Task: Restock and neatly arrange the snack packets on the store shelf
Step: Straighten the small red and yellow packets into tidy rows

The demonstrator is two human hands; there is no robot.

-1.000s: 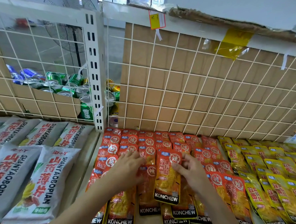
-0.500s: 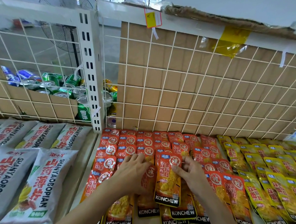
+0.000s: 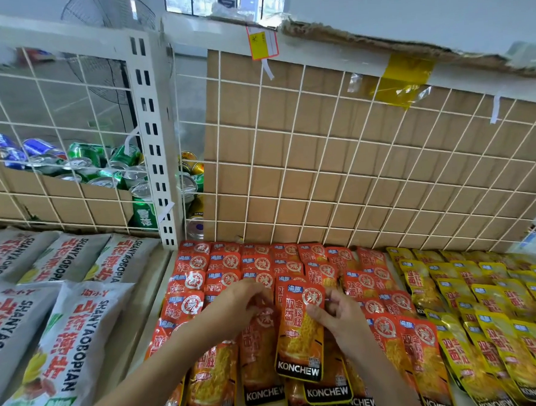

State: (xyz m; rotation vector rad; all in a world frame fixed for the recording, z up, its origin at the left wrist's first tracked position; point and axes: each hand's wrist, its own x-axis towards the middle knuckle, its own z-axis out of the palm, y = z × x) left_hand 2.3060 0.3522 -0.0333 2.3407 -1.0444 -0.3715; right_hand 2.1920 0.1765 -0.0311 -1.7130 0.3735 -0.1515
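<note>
Pinching the red packet (image 3: 301,334) by its upper right edge, my right grip (image 3: 341,320) has the thumb on the printed face and the fingers curled behind, just below centre of the frame. The packet sits slightly askew on top of the red rows (image 3: 257,262), its black band overlapping the packets below. What has changed in the last second is mostly my left grip (image 3: 235,307). It was splayed flat over the rows to the left, and its fingers have now bunched and curled down at the neighbouring packet, right against the held one's left edge. The fingertips are hidden, so I cannot tell whether it pinches that neighbour or only presses it. The held packet has hardly shifted against the rows, so I read this as opening or steadying a slot, not yet as placing. The packet still has to be tucked in and squared with its column. The overlapping foil looks slippery, so a careless push could fan the lower packets out of line. Yellow packets (image 3: 495,299) fill the shelf (image 3: 142,321) at right, grey bags (image 3: 65,337) at left, both untouched.
</note>
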